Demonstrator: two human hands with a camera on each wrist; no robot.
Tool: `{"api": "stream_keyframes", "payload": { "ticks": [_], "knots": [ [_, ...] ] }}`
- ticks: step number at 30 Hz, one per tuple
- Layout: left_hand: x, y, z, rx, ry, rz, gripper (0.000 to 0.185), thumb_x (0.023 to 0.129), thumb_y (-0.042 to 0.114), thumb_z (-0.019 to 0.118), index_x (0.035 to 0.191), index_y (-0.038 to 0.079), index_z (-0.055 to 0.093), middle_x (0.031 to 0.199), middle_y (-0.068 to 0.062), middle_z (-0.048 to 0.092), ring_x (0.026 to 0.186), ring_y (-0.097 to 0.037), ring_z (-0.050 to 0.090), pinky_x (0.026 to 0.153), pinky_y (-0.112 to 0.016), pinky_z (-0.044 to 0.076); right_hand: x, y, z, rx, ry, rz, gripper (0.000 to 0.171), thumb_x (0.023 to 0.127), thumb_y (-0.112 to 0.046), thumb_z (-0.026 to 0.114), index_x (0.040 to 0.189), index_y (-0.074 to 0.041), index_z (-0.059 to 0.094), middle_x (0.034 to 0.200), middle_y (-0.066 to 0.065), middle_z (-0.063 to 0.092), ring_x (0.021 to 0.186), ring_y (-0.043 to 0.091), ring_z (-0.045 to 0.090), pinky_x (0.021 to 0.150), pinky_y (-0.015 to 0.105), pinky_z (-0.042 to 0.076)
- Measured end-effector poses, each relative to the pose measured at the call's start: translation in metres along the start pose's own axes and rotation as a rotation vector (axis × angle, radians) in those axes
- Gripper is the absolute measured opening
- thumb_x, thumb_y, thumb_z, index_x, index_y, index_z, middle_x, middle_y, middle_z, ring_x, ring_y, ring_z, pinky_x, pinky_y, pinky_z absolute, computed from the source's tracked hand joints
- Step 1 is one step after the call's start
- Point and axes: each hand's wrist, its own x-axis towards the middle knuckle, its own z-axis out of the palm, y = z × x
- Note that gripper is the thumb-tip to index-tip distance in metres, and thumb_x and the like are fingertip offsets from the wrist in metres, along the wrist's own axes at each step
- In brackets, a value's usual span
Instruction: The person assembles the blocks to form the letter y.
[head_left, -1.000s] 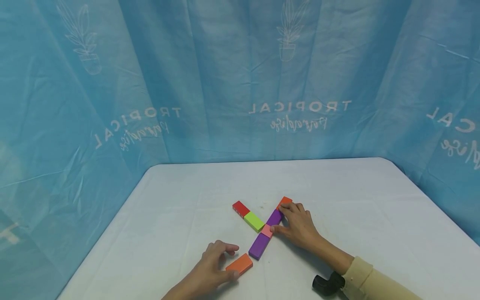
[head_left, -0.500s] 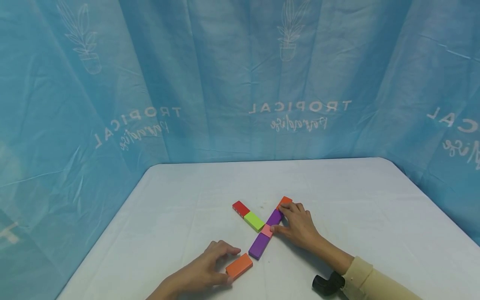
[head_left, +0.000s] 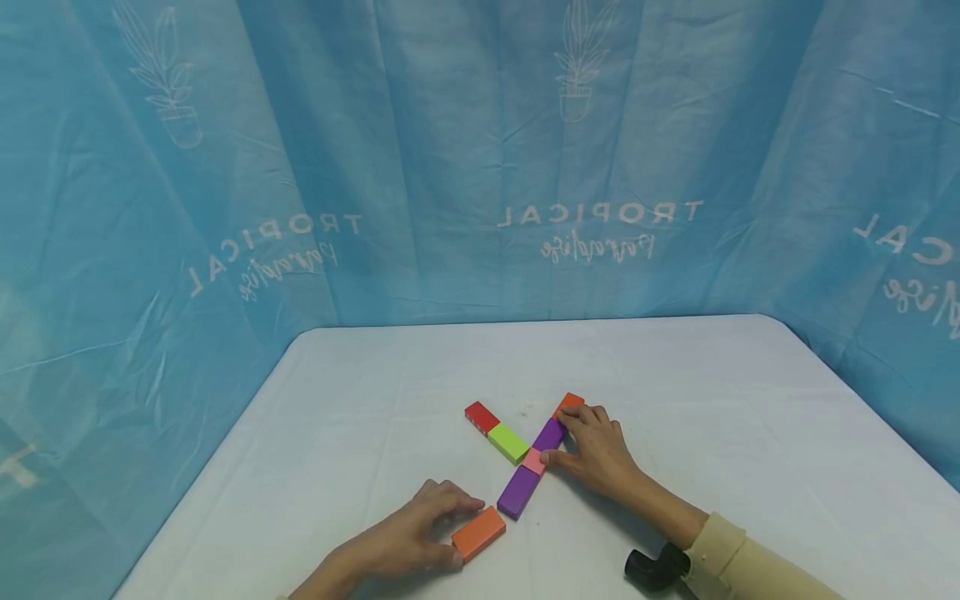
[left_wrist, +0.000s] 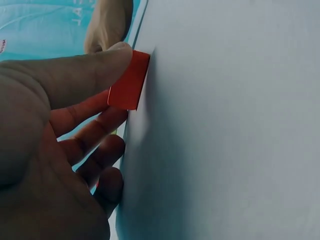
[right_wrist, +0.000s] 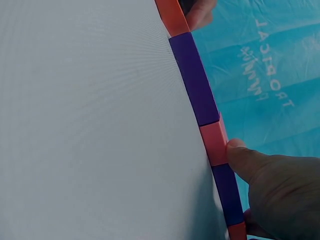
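Orange flat rectangular block [head_left: 478, 533] lying on white table [head_left: 360, 433], pinched at its near end by left hand [head_left: 408, 537], thumb [left_wrist: 75, 75] on one side, fingers curled along the other. Just beyond, long purple block [head_left: 517, 492], small pink block [head_left: 533, 461], second purple block [head_left: 549, 434] and far orange block [head_left: 568, 404] end to end. Right hand [head_left: 596, 450] with relaxed fingers resting against that row, thumb touching pink. Farther left, green block [head_left: 508, 442] and red block [head_left: 482, 416].

The left hand [head_left: 415, 533] lay low with fingers curled in a pinch, thumb extended. The right hand [head_left: 596, 450] rested palm down, fingers spread, thumb pressing sideways.
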Motion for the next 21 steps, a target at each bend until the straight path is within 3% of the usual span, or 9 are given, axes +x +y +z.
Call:
{"api": "stream_keyframes", "payload": {
  "ticks": [8, 15, 21],
  "knots": [
    [0.0, 0.003, 0.01, 0.033, 0.045, -0.02, 0.051, 0.08, 0.034, 0.071, 0.128, 0.034, 0.053, 0.121, 0.014, 0.05, 0.11, -0.007, 0.035, 0.095, -0.026, 0.038, 0.0, 0.0, -0.001, 0.0, -0.007, -0.001, 0.069, 0.073, -0.046, 0.075, 0.126, -0.006, 0.06, 0.126, 0.008, 0.057, 0.117, 0.029, 0.046, 0.084, 0.044, 0.039],
    [0.002, 0.015, 0.021, 0.04, 0.083, -0.153, 0.051, 0.078, 0.033, 0.072, 0.125, 0.039, 0.054, 0.116, 0.017, 0.049, 0.11, -0.01, 0.035, 0.092, -0.033, 0.041, 0.0, 0.001, -0.001, 0.006, -0.003, -0.015, 0.068, 0.073, -0.046, 0.075, 0.126, -0.005, 0.06, 0.126, 0.008, 0.057, 0.116, 0.029, 0.047, 0.083, 0.044, 0.039],
    [0.002, 0.02, 0.03, 0.053, 0.157, -0.119, 0.053, 0.076, 0.031, 0.073, 0.126, 0.028, 0.055, 0.113, 0.013, 0.051, 0.105, -0.008, 0.035, 0.089, -0.027, 0.039, 0.0, 0.002, -0.001, 0.006, 0.0, -0.018, 0.068, 0.073, -0.046, 0.075, 0.126, -0.005, 0.06, 0.125, 0.009, 0.057, 0.116, 0.029, 0.047, 0.083, 0.044, 0.039]
  ]
}}
